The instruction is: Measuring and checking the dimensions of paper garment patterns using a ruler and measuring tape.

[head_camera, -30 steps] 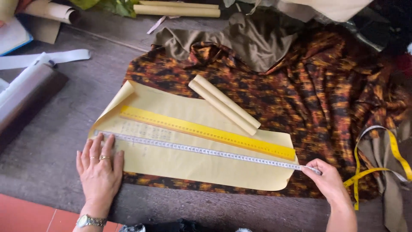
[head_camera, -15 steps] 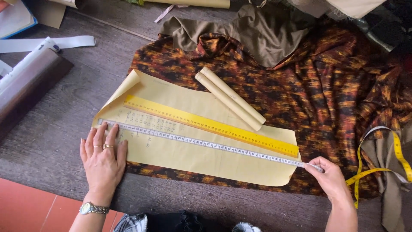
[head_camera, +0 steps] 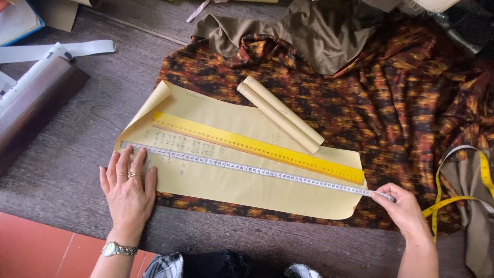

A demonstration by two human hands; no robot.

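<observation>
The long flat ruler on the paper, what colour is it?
The long flat ruler is bright yellow with an orange edge, seen best in the head view.

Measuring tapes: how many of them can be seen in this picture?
2. A white measuring tape is stretched over the yellow paper pattern between the left hand and right hand. A yellow measuring tape lies at the right edge.

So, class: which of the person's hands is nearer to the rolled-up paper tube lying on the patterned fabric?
Right, narrowly. The right hand pinches the tape measure below and right of the rolled paper tube; the left hand lies flat at the tape's far left end.
</observation>
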